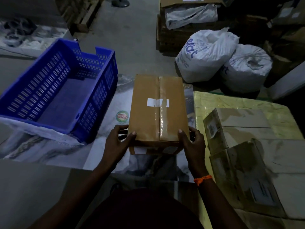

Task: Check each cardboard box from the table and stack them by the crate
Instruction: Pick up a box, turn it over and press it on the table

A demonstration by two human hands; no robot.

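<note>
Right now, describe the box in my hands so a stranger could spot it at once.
Find the blue crate on the left; the brown cardboard box lies just right of it, with the left hand and right hand gripping its near end. Unlike the paler boxes on the table to the right, it has shiny tape down its middle, crossed by a white strip.

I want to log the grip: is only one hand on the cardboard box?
No, the left hand and the right hand both grip the near end of the cardboard box.
</note>
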